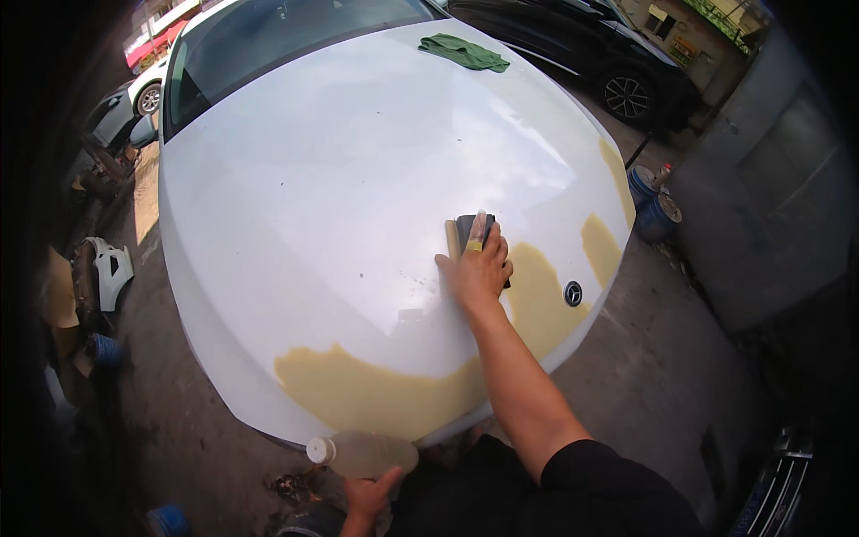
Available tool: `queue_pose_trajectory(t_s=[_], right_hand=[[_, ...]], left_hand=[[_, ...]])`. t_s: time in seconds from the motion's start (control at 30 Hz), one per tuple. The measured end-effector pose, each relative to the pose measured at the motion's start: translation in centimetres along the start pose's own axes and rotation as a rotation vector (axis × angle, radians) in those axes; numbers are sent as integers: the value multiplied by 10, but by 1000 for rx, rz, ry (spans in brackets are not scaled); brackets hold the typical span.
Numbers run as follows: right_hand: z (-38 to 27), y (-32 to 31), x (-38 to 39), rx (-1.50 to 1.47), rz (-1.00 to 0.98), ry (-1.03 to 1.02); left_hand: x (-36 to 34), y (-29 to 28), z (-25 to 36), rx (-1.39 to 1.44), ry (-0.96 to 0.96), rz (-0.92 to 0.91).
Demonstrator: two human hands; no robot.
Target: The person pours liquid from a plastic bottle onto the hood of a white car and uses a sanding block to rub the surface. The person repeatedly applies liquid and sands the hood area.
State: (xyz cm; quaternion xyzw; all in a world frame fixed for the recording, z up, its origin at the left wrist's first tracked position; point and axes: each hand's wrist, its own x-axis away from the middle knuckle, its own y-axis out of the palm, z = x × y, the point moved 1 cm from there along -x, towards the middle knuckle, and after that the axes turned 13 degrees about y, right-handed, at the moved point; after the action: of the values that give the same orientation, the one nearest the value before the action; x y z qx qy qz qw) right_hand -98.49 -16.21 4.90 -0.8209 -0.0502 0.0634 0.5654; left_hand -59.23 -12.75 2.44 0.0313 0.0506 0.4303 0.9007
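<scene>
My right hand (483, 268) presses on a dark hand block (463, 227), which rests on the white car hood (340, 206). A tan strip, perhaps the folded edge of sandpaper, shows along the block's left side. Something clear and yellow is wrapped round one finger. Low in the picture, my left hand (371, 494) grips a cloudy plastic bottle (374, 455), tilted on its side, with its white cap toward the left. Yellowish filler patches (376, 394) cover the hood's near edge and right corner, around a round emblem (573, 294).
A green cloth (461, 52) lies on the hood's far right part. Beyond stands a black car (573, 45). Blue buckets (658, 215) sit at the right, near a grey metal panel (787, 170). White car parts (111, 271) and a blue can (106, 349) lie at the left.
</scene>
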Motion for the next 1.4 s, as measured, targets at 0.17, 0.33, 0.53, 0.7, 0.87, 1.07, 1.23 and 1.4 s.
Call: queue_pose_trajectory(t_s=[0.17, 0.33, 0.53, 0.7, 0.87, 1.07, 1.23, 1.4], right_hand=[[7, 17, -4, -58, 166, -80], [25, 7, -14, -163, 121, -250], [80, -12, 23, -206, 282, -426], [174, -13, 74, -216, 246, -374], [204, -8, 81, -200, 287, -460], [202, -2, 47, -280, 246, -434], [190, -11, 20, -461, 233, -283], [190, -14, 79, -493, 147, -173]], left_hand=[[-12, -20, 2, -19, -5, -110], [-21, -35, -5, -47, 14, -207], [-26, -36, -5, -48, -17, -198], [-40, -29, 10, -32, -261, -201], [-63, -10, 18, -119, -101, -261], [-86, 15, 15, -104, -48, -254], [-108, 34, 24, -67, -152, -357], [-127, 45, 42, -71, -249, -440]])
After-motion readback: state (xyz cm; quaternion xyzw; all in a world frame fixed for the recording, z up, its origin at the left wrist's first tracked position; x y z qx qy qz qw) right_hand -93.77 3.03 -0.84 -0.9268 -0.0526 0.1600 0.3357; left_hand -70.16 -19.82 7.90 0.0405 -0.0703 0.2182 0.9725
